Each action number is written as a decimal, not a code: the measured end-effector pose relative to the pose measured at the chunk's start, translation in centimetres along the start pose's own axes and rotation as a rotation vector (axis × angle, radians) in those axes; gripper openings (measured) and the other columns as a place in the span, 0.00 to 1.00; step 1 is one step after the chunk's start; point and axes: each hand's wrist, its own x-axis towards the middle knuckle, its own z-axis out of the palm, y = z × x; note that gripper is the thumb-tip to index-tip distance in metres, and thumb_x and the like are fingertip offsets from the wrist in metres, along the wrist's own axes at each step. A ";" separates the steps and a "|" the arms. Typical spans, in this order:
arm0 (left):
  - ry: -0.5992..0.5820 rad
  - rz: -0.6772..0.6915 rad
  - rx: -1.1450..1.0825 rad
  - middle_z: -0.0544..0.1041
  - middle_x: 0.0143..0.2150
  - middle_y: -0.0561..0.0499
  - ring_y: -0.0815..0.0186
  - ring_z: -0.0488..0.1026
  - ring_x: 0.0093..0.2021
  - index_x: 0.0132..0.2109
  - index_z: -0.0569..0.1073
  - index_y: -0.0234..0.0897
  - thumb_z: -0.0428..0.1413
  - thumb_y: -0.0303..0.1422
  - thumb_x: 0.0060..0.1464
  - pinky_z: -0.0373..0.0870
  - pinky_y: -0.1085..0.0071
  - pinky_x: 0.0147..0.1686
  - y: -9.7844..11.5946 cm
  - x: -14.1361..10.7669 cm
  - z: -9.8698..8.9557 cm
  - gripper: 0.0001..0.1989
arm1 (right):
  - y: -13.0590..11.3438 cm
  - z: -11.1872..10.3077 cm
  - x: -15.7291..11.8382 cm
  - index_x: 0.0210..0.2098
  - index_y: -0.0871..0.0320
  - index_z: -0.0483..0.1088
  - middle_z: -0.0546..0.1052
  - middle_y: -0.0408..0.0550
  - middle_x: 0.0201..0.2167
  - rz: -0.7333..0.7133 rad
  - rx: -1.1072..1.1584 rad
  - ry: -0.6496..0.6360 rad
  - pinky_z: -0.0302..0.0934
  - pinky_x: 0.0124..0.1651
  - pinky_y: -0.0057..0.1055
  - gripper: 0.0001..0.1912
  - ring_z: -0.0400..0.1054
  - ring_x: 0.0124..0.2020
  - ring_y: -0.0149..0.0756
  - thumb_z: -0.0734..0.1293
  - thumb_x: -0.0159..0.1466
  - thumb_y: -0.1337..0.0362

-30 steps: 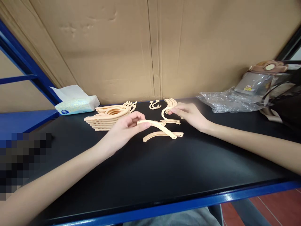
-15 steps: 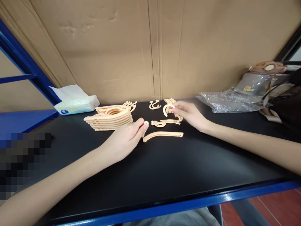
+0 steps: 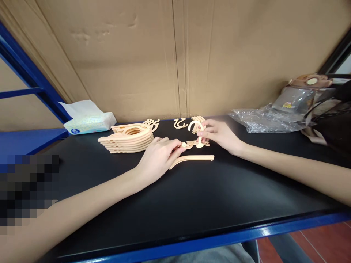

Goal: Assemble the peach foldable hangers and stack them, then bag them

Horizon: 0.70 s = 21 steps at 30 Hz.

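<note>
My left hand (image 3: 160,157) is closed in a pinch on a beige plastic piece (image 3: 183,144). Only its rounded end shows past the fingertips; the rest is hidden. Thumb and fingers of my right hand (image 3: 219,135) grip a beige hanger hook (image 3: 196,125), curve up and flared base down. The two held parts are close but apart. Below them lies a long, bent beige hanger arm (image 3: 194,158) on the black table. Behind the held parts, more curved beige pieces (image 3: 207,143) are partly covered.
A stack of beige hangers (image 3: 126,140) stands left of my left hand. Loose hooks (image 3: 181,124) lie along the back by the cardboard wall (image 3: 131,65). A tissue pack (image 3: 89,122) sits at back left; clear plastic wrap (image 3: 263,118) and a bottle (image 3: 296,96) are at right.
My left hand has moved right and slightly forward with its piece, toward the hook. My right hand has shifted a little left and turned the hook more upright.
</note>
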 end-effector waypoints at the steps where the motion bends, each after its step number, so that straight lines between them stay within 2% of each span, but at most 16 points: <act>1: 0.019 0.025 0.013 0.70 0.26 0.52 0.64 0.65 0.29 0.33 0.69 0.36 0.43 0.39 0.65 0.55 0.67 0.34 0.1 0.2 0.2 0.17 | 0.1 -0.1 0.1 0.48 0.57 0.65 0.77 0.42 0.23 -0.003 0.010 0.012 0.62 0.31 0.32 0.25 0.68 0.24 0.31 0.71 0.55 0.55; 3: 0.033 0.062 0.019 0.72 0.26 0.52 0.64 0.65 0.30 0.33 0.70 0.36 0.43 0.39 0.65 0.55 0.67 0.35 0.2 0.4 0.4 0.17 | 0.3 -0.2 0.2 0.56 0.55 0.62 0.76 0.40 0.23 -0.028 0.015 0.035 0.61 0.30 0.31 0.30 0.66 0.23 0.30 0.71 0.56 0.56; 4: 0.035 0.074 0.012 0.72 0.27 0.52 0.64 0.64 0.30 0.34 0.71 0.36 0.42 0.38 0.65 0.54 0.67 0.35 0.2 0.5 0.4 0.18 | 0.3 -0.2 0.2 0.55 0.54 0.65 0.75 0.41 0.24 -0.046 0.010 0.046 0.59 0.29 0.30 0.28 0.64 0.24 0.29 0.70 0.56 0.56; 7: 0.029 0.080 -0.025 0.72 0.28 0.52 0.64 0.64 0.31 0.36 0.71 0.37 0.41 0.36 0.66 0.54 0.67 0.34 0.2 0.4 0.4 0.17 | -0.3 -0.2 0.0 0.42 0.57 0.75 0.75 0.45 0.29 -0.068 -0.027 0.079 0.56 0.27 0.29 0.16 0.61 0.25 0.27 0.68 0.58 0.55; 9: 0.015 0.082 -0.040 0.70 0.28 0.53 0.64 0.63 0.31 0.36 0.69 0.37 0.41 0.34 0.65 0.54 0.67 0.33 0.1 0.3 0.3 0.15 | -1.1 -0.2 -0.3 0.39 0.58 0.77 0.75 0.46 0.30 -0.047 -0.046 0.086 0.55 0.28 0.30 0.15 0.60 0.25 0.27 0.68 0.58 0.54; 15: -0.005 0.137 -0.064 0.66 0.29 0.52 0.64 0.60 0.31 0.34 0.65 0.36 0.42 0.29 0.62 0.57 0.67 0.34 0.0 -0.1 0.2 0.10 | -2.6 0.0 -0.9 0.46 0.56 0.74 0.75 0.48 0.38 0.033 0.085 -0.042 0.59 0.37 0.31 0.19 0.63 0.34 0.30 0.71 0.56 0.58; 21: -0.001 0.142 -0.115 0.66 0.31 0.51 0.64 0.62 0.32 0.43 0.68 0.36 0.41 0.31 0.65 0.59 0.68 0.33 0.3 -0.4 0.0 0.11 | -1.9 0.2 -0.9 0.41 0.54 0.74 0.74 0.45 0.38 0.113 0.219 -0.098 0.63 0.40 0.32 0.15 0.67 0.36 0.29 0.72 0.54 0.63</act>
